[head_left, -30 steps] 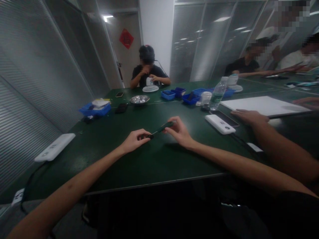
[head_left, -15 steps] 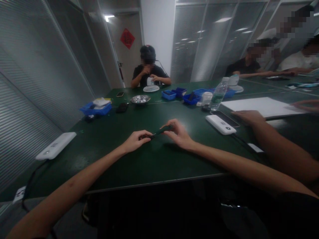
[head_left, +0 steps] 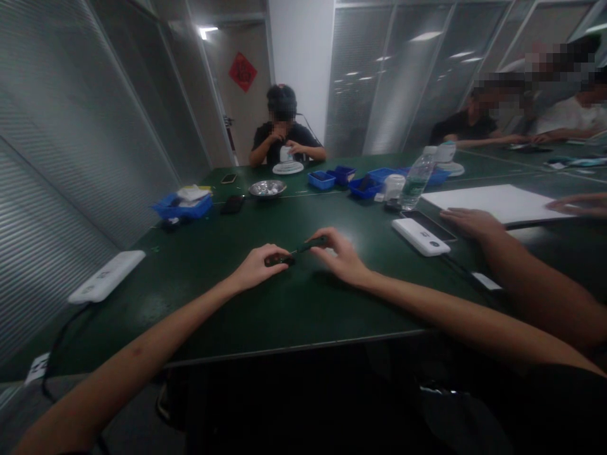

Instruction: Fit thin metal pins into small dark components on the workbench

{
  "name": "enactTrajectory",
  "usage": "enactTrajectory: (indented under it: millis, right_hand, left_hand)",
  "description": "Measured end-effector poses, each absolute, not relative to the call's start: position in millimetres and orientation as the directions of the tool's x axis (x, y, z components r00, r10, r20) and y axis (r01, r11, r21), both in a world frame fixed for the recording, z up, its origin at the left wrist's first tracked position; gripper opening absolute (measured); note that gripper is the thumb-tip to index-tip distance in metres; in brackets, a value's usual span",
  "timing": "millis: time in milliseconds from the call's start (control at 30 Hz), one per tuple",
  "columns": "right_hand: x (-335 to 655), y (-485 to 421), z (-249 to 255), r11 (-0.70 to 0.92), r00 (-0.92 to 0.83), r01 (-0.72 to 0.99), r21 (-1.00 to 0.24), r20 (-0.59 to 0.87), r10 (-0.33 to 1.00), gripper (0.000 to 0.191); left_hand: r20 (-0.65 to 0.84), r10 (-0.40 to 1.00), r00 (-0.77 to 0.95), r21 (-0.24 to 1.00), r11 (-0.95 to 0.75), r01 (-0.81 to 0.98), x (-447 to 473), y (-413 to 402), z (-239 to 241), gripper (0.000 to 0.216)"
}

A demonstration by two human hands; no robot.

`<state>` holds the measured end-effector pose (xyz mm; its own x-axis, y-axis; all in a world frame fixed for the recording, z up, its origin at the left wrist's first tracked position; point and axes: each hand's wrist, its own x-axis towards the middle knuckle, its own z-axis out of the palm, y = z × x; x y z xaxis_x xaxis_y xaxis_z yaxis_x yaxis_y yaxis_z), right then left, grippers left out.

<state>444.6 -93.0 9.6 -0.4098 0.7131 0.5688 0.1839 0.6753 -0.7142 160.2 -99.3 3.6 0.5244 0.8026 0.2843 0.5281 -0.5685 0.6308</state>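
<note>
My right hand (head_left: 342, 256) is closed on the dark handle of a screwdriver (head_left: 310, 245), whose thin metal shaft points left. In my left hand (head_left: 258, 268), thumb and fingers grip a small dark object (head_left: 281, 258) low over the table. Its kind cannot be made out, and the fingers cover part of it. The screwdriver's tip is at this object's right end; whether it touches is too small to tell.
The green table (head_left: 199, 316) ends close to me. White power banks lie left (head_left: 107, 277) and right (head_left: 420, 236). Beyond are a metal bowl (head_left: 258, 189), blue trays (head_left: 187, 208) and a water bottle (head_left: 417, 180). A co-worker's hand (head_left: 474, 221) rests by a white board (head_left: 502, 199).
The screwdriver lies a little flatter, and its tip sits slightly higher. More of the dark object shows between my left fingers. Both hands have stayed nearly in place.
</note>
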Motion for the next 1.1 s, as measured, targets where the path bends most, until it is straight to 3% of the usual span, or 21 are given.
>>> enactTrajectory:
  millis: [200,433,667,833,967,1100]
  right_hand:
    - [451,-90,15,0.602,-0.225,0.310,-0.736,0.559,0.798,0.036]
    - [452,-87,14,0.575,-0.230,0.351,-0.739,0.528,0.818,0.050]
    - [455,-87,15,0.616,-0.286,0.412,-0.672,0.546,0.787,0.046]
    - [456,-85,14,0.698,-0.350,0.430,-0.572,0.607,0.713,0.050]
    - [456,-83,11,0.749,-0.369,0.464,-0.473,0.665,0.649,0.050]
    - [456,-82,10,0.739,-0.348,0.477,-0.476,0.670,0.656,0.054]
  left_hand:
    - [0.274,0.836,0.475,0.634,-0.528,0.565,152,-94,2,0.038]
    - [0.250,0.803,0.541,0.552,-0.577,0.602,139,-87,4,0.031]
    - [0.231,0.820,0.524,0.520,-0.559,0.646,94,-59,2,0.037]
    - [0.261,0.913,0.312,0.457,-0.402,0.793,27,-31,-7,0.041]
    - [0.283,0.959,0.034,0.349,-0.136,0.927,-32,-19,-15,0.038]
    - [0.268,0.940,-0.213,0.306,0.127,0.944,-68,-19,-17,0.036]
